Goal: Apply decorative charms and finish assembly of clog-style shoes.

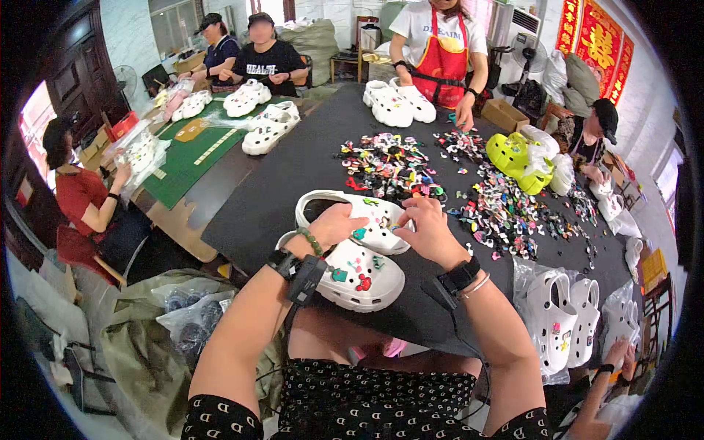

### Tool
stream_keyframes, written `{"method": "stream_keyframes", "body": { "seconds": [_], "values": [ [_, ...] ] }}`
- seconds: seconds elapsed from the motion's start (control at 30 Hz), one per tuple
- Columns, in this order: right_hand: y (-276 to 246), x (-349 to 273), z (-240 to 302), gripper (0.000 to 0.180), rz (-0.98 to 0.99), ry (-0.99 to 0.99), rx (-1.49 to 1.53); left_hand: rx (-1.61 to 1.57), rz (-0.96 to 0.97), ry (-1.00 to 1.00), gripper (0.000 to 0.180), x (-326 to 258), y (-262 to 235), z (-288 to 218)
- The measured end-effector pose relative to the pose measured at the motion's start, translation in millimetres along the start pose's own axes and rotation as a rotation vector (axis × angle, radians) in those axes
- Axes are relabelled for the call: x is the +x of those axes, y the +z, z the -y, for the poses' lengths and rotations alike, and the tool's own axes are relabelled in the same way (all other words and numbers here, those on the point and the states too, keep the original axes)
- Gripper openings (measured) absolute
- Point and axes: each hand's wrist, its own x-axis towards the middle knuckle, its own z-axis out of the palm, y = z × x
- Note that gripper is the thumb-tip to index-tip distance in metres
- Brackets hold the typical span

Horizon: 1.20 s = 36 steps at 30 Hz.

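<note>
Two white clogs lie side by side on the black table in front of me. My left hand [334,226] is closed on the far clog [383,240], its fingers over the upper by the foot opening. My right hand [431,231] pinches at that clog's toe end, where a small coloured shoe charm shows at the fingertips; its shape is mostly hidden. Other charms, one of them green, sit on the same upper. Nearer me, the second clog [378,290] carries a green charm [339,275], a red charm [364,282] and some smaller ones.
Loose charms [389,165] lie heaped beyond the clogs, with another heap [506,213] to the right. Lime-green clogs [519,161] stand behind that heap. Bagged white clogs [554,323] are at my right. Across the table stands a person in a red apron [442,66]; others sit around.
</note>
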Motion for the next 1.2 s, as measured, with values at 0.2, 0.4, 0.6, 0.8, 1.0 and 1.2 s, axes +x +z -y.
{"method": "stream_keyframes", "body": {
  "seconds": [0.2, 0.4, 0.6, 0.8, 1.0, 1.2],
  "values": [
    [-18.2, -8.3, -24.7, 0.016, 0.046, 0.048, -0.027, 0.139, -0.041, -0.022, 0.032, -10.4, 9.3, -23.9],
    [-36.4, -14.2, -49.6, 0.027, 0.420, 0.187, -0.419, 0.307, -0.065, 0.029, 0.032, -6.5, 5.3, -12.6],
    [-36.8, -20.3, -107.9, 0.032, 0.473, 0.263, -0.516, 0.261, -0.097, 0.087, 0.034, -4.7, 2.5, -7.1],
    [-17.1, 14.4, -115.1, 0.020, 0.125, 0.239, -0.265, 0.219, -0.149, 0.164, 0.038, -10.3, 3.4, -5.3],
    [15.2, 41.9, -118.3, 0.042, 0.102, 0.337, -0.135, 0.361, -0.118, 0.112, 0.034, -5.4, 2.2, -2.9],
    [30.7, 48.1, -128.3, 0.039, 0.047, 0.354, -0.136, 0.298, -0.146, 0.173, 0.043, -2.4, 4.1, 1.3]
  ]
}}
